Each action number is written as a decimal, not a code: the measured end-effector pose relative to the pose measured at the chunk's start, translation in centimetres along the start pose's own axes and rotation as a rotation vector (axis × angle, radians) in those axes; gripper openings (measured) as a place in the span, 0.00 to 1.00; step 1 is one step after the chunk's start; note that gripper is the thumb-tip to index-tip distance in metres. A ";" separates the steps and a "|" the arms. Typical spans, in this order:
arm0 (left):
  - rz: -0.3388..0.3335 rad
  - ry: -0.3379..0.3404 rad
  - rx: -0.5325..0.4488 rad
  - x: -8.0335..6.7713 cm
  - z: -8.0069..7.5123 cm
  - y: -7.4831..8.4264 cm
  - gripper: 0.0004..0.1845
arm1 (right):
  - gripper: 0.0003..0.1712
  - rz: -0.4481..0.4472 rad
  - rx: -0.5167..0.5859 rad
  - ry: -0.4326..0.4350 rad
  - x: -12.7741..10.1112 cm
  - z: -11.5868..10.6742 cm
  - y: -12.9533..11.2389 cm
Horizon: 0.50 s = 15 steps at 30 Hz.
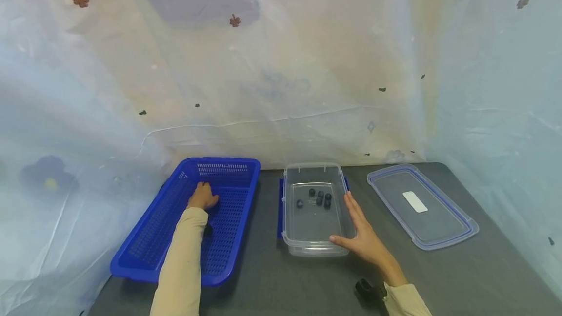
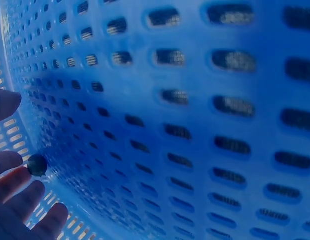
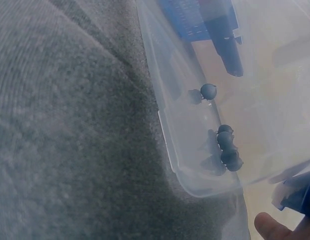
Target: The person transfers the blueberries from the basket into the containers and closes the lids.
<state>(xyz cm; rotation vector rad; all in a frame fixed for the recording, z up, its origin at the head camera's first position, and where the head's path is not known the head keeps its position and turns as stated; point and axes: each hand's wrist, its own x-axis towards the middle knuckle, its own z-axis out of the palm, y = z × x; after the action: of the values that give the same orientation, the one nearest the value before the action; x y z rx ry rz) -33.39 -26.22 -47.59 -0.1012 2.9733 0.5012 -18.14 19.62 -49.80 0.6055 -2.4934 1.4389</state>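
A: Where is the left hand point(image 1: 203, 197)?

B: Inside the blue perforated basket point(image 1: 153, 238), toward its far end, left of the clear plastic container point(image 1: 291, 218). In the left wrist view the fingers point(image 2: 15, 200) are loosely spread, and a small dark bead point(image 2: 37, 165) sits right at the fingertips, against the basket's slotted floor. I think a fingertip touches it, but the view is too close and dim to say whether it is pinched.

A: And the right hand point(image 1: 362, 238)?

B: It lies flat against the clear container's right wall, near its front corner. The fingers are straight and held together, pointing away from the person, with the thumb spread along the container's front edge. Nothing is gripped.

A: What is inside the container?

B: A small cluster of dark beads point(image 1: 319, 198) in its far half. The right wrist view shows them through the wall: one sits a little apart from the rest, which are bunched and touching.

A: Anything else around the container?

B: Its clear lid point(image 1: 421, 206), blue-rimmed with a white label, lies flat on the grey table point(image 1: 483, 277) to the container's right, apart from it. A blue flat piece point(image 1: 280, 208) shows along the container's left side, partly under it. A pale patterned cloth point(image 1: 281, 62) hangs behind.
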 end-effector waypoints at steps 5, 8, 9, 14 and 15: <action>-0.028 0.033 -0.028 -0.1 0.0 -0.1 0.33 | 0.64 0.001 0.004 -0.003 0.0 0.0 -0.1; -0.052 0.034 -0.043 -0.1 0.0 -0.2 0.33 | 0.64 0.000 0.002 -0.004 0.1 0.1 -0.1; -0.055 0.034 -0.049 -0.1 0.1 -0.2 0.34 | 0.64 -0.001 0.001 -0.004 0.1 0.0 0.0; -0.039 0.015 -0.043 0.0 0.2 -0.3 0.37 | 0.64 0.000 -0.003 -0.001 0.0 0.0 0.0; -0.034 0.011 -0.038 0.1 0.2 -0.4 0.38 | 0.64 -0.001 -0.005 -0.001 0.0 0.0 0.0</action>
<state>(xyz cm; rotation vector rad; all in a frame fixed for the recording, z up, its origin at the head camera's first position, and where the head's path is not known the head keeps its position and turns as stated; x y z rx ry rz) -33.41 -26.49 -47.90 -0.1580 2.9681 0.5547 -18.20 19.67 -49.78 0.6062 -2.4963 1.4326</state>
